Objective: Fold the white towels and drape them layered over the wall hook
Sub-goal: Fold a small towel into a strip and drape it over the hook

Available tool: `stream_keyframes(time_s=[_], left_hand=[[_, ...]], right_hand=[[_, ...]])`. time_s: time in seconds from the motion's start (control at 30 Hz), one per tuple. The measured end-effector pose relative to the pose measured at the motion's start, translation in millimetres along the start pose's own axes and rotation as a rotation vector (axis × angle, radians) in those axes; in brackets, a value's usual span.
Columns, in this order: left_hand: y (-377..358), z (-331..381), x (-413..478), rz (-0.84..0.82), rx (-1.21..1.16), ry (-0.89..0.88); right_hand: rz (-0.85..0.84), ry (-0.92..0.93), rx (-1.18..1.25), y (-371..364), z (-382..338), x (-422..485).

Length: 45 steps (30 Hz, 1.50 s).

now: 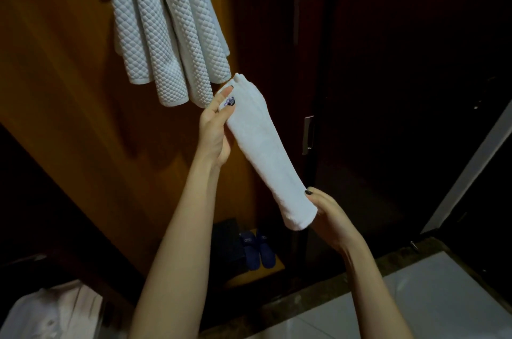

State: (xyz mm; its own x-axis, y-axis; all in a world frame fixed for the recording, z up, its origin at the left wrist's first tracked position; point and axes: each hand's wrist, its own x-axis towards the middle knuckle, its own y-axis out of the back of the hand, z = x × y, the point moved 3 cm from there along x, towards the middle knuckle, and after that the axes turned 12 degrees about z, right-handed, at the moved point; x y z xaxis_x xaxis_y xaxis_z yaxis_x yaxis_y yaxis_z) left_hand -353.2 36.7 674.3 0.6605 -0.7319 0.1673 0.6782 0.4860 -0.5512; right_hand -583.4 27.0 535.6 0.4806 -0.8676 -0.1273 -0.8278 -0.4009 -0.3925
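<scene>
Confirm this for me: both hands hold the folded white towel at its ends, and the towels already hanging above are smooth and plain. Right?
Not quite. In the head view the hanging towels have a quilted diamond texture, not smooth. The rest stands: the left hand and right hand hold the folded white towel at its ends.

Folded towel (266, 150): white cloth, soft, matt, fine low pile. Hanging towels (163, 25), at 11 o'clock from it: white cloth, quilted diamond weave, raised and bumpy, matt. Wall panel (69, 106): wood, warm brown, smooth, faint sheen. Door handle (308, 135), at 3 o'clock: metal, brushed, dull shine. Slippers (257, 250), at 6 o'clock: dark blue cloth, matt. Floor (432, 302): pale tile, smooth, glossy, dark stone-like border.
</scene>
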Motion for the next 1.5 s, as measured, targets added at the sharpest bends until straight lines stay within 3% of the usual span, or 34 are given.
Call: stream_keyframes(time_s=[0.37, 0.77, 0.93, 1.07, 1.4, 1.5], left_hand=[[45, 9, 8, 0.140, 0.129, -0.118], [90, -7, 1, 0.286, 0.190, -0.125], [105, -2, 5, 0.266, 0.234, -0.020], [115, 13, 15, 0.192, 0.374, 0.056], [113, 113, 48, -0.059, 0.603, 0.036], [101, 154, 61, -0.051, 0.570, -0.046]], right_hand=[[-0.065, 0.042, -0.281, -2, -10, -2], [0.412, 0.478, -0.337, -6, -33, -1], [0.230, 0.410, -0.282, -7, -48, 3], [0.198, 0.364, -0.289, -13, -67, 21], [0.020, 0.467, -0.485, -70, -149, 73], [-0.049, 0.521, -0.492, -99, -188, 89]])
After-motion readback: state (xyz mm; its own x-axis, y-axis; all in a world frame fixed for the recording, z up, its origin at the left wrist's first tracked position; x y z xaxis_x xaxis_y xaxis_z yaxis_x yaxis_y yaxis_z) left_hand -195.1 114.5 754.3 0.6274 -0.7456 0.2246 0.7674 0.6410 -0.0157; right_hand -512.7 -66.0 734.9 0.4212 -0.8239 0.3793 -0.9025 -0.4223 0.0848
